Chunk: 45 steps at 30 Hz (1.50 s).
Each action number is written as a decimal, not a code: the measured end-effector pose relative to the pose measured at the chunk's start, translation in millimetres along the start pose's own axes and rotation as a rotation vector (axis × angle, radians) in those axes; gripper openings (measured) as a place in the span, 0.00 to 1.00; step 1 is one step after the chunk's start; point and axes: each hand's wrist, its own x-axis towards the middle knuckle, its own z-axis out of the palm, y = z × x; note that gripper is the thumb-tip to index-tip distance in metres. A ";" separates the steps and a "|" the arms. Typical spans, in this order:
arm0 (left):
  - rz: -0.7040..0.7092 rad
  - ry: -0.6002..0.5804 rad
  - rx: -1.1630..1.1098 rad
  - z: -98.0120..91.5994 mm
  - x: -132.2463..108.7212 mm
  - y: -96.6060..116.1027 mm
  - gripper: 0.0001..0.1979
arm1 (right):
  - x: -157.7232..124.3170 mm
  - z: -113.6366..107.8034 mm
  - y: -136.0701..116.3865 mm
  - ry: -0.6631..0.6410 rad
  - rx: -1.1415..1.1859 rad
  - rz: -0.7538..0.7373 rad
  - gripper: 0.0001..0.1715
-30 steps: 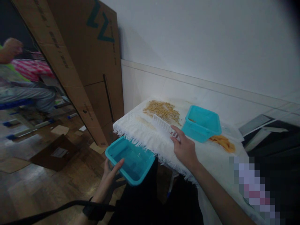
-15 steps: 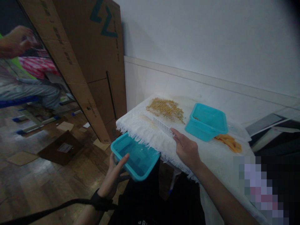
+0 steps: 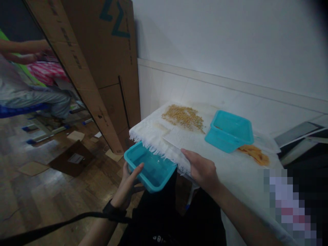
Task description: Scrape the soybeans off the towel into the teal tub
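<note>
My left hand [image 3: 130,179] grips the near left rim of a teal plastic container [image 3: 153,171], tilted just below the table's fringed edge. My right hand [image 3: 203,169] is closed on a flat, pale piece [image 3: 174,138] that lies low over the white cloth [image 3: 151,128]; it is blurred and hard to make out. Beyond it, yellowish beans or grains [image 3: 183,117] are spread on the cloth, with a faint patch of fine bits nearer the edge. A second teal container [image 3: 230,131] stands to their right, with a little yellow matter inside.
An orange cloth [image 3: 255,154] lies by the second container. A tall cardboard box [image 3: 102,68] stands at the table's left. Another person's arms [image 3: 23,51] show at far left. Cardboard pieces [image 3: 71,159] lie on the floor. A white wall stands behind.
My right hand and the flat piece have moved toward the table's near edge, over the container. My left hand still holds the container. The other person's arms have shifted.
</note>
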 end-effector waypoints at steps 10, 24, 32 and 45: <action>-0.012 -0.031 -0.012 -3.7 2.7 -1.0 0.57 | -17.1 -9.2 -31.2 -0.043 0.053 -0.114 0.42; 0.007 -0.013 -0.018 -5.9 1.7 2.5 0.51 | 50.1 8.0 44.7 0.138 -0.115 0.235 0.26; -0.006 0.006 -0.043 -9.2 -3.8 8.2 0.52 | 47.7 37.5 56.2 0.033 -0.102 0.209 0.34; -0.003 0.000 -0.047 -14.8 -1.5 4.4 0.54 | 25.3 21.8 24.0 0.169 -0.072 0.227 0.20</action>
